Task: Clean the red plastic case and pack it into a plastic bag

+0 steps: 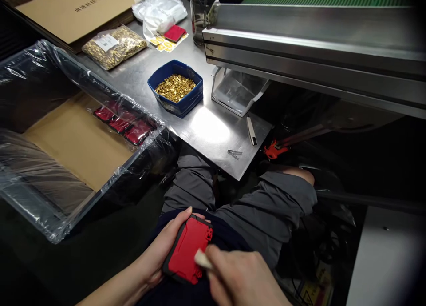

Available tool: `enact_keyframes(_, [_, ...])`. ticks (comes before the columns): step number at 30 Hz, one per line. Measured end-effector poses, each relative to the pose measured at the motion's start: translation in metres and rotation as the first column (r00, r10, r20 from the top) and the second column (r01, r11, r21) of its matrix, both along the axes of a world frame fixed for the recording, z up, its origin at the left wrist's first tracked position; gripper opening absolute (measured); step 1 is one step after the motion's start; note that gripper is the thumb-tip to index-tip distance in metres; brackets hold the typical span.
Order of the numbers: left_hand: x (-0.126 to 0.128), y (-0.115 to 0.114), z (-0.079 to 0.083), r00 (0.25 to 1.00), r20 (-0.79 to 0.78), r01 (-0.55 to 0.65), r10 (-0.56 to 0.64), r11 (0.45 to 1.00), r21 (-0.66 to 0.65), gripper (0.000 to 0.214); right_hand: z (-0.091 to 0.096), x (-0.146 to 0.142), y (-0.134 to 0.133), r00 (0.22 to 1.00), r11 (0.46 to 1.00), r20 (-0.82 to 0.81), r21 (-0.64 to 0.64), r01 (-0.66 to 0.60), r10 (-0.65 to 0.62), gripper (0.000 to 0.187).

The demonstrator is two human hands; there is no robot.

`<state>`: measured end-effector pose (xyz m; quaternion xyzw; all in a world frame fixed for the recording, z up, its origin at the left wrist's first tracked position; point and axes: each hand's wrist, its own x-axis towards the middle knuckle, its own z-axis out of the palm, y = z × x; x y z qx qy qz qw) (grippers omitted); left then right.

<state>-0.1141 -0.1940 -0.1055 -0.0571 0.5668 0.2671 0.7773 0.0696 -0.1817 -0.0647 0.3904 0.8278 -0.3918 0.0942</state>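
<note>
My left hand (159,248) is wrapped round the edge of a red case with black borders (189,250), held flat side up over my lap. At the case's right side, my right hand (248,272) is closed on a small off-white piece (202,258). Its tip lies against or just over the red face. Motion blur hides whether this piece is cloth or something else. Small black cut details show at the case's corners on the right edge.
Several red cases (138,130) lie in a plastic-lined bin (83,210) at left. The metal table (213,141) bears a blue tray (184,108) of brass-coloured pieces, a clear bin (229,106), a cutter (251,130) and tweezers (234,153). A conveyor's metal edge (299,61) juts in at right.
</note>
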Motion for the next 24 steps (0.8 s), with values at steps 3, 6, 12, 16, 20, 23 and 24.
enact_keyframes(3, [-0.001,0.0,0.001,1.0,0.016,-0.016,0.016,1.0,-0.013,0.052,0.004,-0.003,0.005,0.998,0.998,0.028,0.027,-0.049,0.049,0.007])
enact_keyframes(6, [-0.002,0.0,0.001,0.998,0.043,-0.036,0.039,0.997,-0.062,0.053,0.004,-0.004,0.007,0.997,0.999,0.075,0.038,-0.021,0.018,0.009])
enact_keyframes(12, [-0.001,0.002,0.004,1.0,0.006,-0.024,0.024,1.0,0.005,0.051,-0.002,-0.009,0.0,1.0,1.0,0.012,0.026,0.011,-0.011,0.01])
enact_keyframes(16, [-0.004,0.006,0.005,0.986,0.113,-0.122,0.124,0.992,-0.031,0.044,0.008,0.011,0.008,0.959,0.963,-0.121,-0.124,0.241,-0.256,0.015])
enact_keyframes(20, [-0.01,0.005,0.001,0.93,0.314,-0.219,0.193,0.974,0.051,0.038,-0.004,0.038,0.052,0.749,0.771,-0.186,-0.186,0.609,-0.636,0.028])
enact_keyframes(23, [-0.013,0.0,0.0,0.88,0.455,-0.214,0.135,0.969,0.127,0.05,-0.036,0.022,0.116,0.673,0.675,-0.156,0.046,0.736,-0.723,0.029])
enact_keyframes(24, [-0.015,-0.002,-0.001,0.867,0.481,-0.219,0.129,0.966,0.135,0.054,-0.047,0.009,0.139,0.68,0.679,-0.165,0.069,0.731,-0.715,0.03])
